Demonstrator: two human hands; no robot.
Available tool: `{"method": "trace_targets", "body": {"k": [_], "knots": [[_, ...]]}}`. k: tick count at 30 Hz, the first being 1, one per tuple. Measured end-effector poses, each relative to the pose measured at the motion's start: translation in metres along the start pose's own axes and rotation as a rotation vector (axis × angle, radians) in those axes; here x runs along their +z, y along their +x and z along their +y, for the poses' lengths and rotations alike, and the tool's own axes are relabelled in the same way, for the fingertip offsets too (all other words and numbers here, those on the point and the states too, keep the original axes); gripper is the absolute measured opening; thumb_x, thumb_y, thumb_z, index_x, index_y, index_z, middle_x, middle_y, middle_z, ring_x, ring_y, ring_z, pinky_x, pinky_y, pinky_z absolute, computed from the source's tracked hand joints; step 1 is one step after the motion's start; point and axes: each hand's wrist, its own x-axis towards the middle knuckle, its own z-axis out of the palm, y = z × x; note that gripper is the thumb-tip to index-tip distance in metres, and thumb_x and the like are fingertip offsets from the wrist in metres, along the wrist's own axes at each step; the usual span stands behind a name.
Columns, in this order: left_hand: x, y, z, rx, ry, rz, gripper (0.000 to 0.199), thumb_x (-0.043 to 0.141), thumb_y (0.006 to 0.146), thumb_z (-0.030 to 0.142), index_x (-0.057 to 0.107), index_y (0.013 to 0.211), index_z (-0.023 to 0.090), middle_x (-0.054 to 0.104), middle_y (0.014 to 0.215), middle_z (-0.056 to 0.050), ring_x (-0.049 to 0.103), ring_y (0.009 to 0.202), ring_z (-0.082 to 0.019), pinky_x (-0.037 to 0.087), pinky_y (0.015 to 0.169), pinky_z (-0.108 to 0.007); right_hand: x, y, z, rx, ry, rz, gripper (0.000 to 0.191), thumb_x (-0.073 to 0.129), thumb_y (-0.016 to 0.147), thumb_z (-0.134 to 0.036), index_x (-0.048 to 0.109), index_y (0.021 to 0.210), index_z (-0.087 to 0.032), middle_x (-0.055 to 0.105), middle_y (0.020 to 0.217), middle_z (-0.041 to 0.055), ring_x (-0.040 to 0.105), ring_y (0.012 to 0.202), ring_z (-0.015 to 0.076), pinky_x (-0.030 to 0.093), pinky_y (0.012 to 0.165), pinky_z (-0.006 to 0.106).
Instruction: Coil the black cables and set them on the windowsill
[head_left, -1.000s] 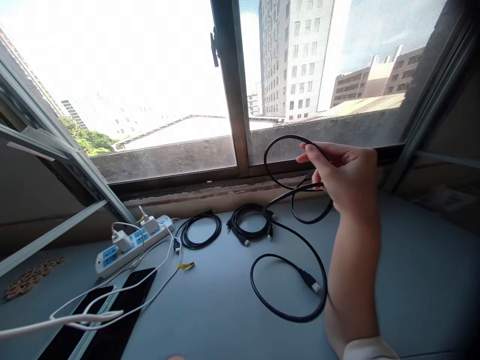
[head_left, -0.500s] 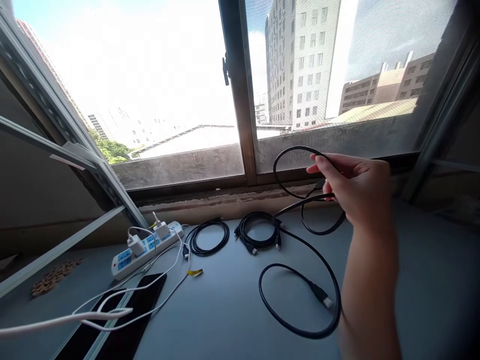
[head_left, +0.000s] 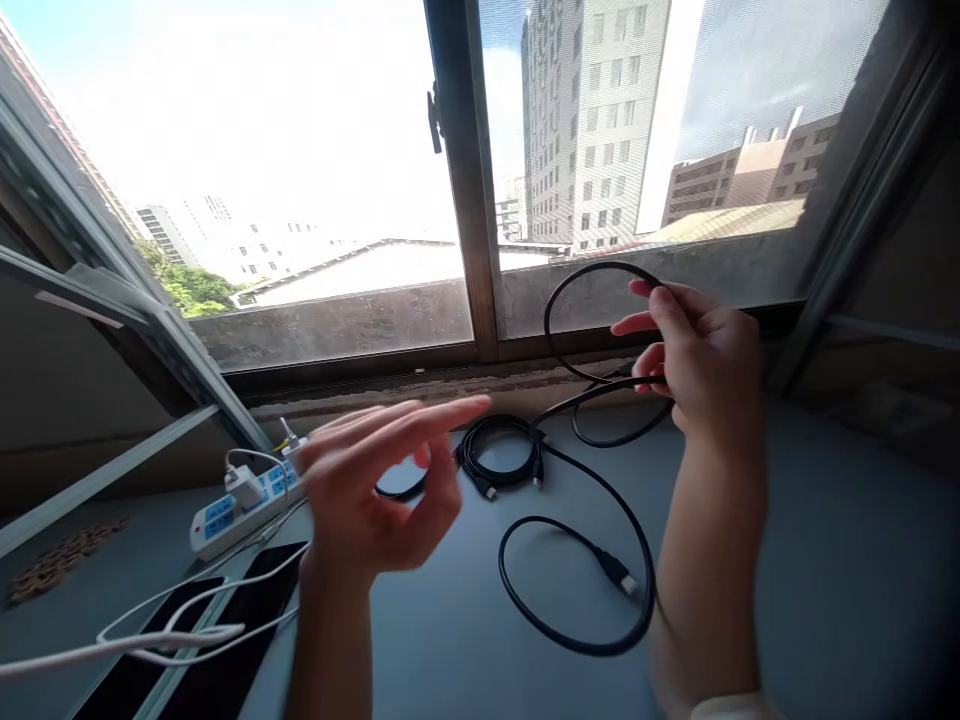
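Note:
My right hand (head_left: 697,345) is closed on a black cable (head_left: 551,320), pinching it between thumb and fingers. One loop of that cable rises to the left of the hand. Its lower part curves down over the table to a metal-tipped plug (head_left: 621,575). My left hand (head_left: 386,475) holds nothing, its index finger pointing right and its thumb held apart below. Just beyond the left hand lies a coiled black cable (head_left: 501,470) with its plugs on the table. A second black coil (head_left: 405,494) is mostly hidden behind the left hand.
A white power strip (head_left: 217,535) with white adapters stands at the left. White cables (head_left: 172,638) run across two dark flat panels (head_left: 225,660) on the table (head_left: 450,640). A metal frame (head_left: 187,365) leans at the left, and a window (head_left: 337,320) spans the back.
My left hand has come into view from below, over the middle left. The right hand still grips the cable, with its fingers slightly more spread. The view has shifted a little to the right.

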Motion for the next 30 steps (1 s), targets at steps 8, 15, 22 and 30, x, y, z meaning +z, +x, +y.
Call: {"method": "trace_targets", "body": {"k": [8,15,22,30], "knots": [[0.022,0.023,0.021,0.078,-0.246,-0.359,0.026,0.052,0.086,0.045,0.069,0.090,0.025,0.067,0.076,0.001,0.058,0.060,-0.011,0.042,0.059,-0.021,0.000,-0.001,-0.009,0.147,0.156,0.062,0.013,0.039,0.103,-0.026,0.051,0.100,-0.022,0.062,0.082,0.0031,0.047,0.035,0.0137,0.028,0.022,0.017],[0.045,0.007,0.027,-0.016,-0.048,-0.886,0.077,0.080,0.055,0.045,0.050,0.122,0.021,0.061,0.112,-0.009,0.056,0.104,-0.028,0.047,0.083,-0.031,0.016,0.003,-0.019,0.224,0.312,0.266,0.018,0.026,0.106,-0.019,0.043,0.111,-0.018,0.057,0.085,0.0035,0.045,0.035,0.0095,0.027,0.023,0.016],[0.051,0.022,0.010,-0.068,0.039,-0.909,0.013,0.058,0.075,0.020,0.068,0.083,0.022,0.062,0.065,0.002,0.050,0.044,-0.010,0.036,0.043,-0.018,0.010,0.011,0.012,0.101,0.351,0.293,0.021,0.029,0.103,-0.024,0.043,0.118,-0.021,0.052,0.081,0.0011,0.050,0.042,0.0121,0.031,0.026,0.016],[-0.008,0.023,-0.042,-0.189,-0.223,-0.411,0.022,0.061,0.076,0.038,0.072,0.080,0.020,0.049,0.049,0.005,0.030,0.044,-0.006,0.024,0.039,-0.015,-0.016,0.017,0.026,-0.122,0.037,-0.004,0.028,0.050,0.097,-0.035,0.059,0.119,-0.018,0.057,0.065,0.0025,0.048,0.036,0.0157,0.030,0.027,0.018]]}}
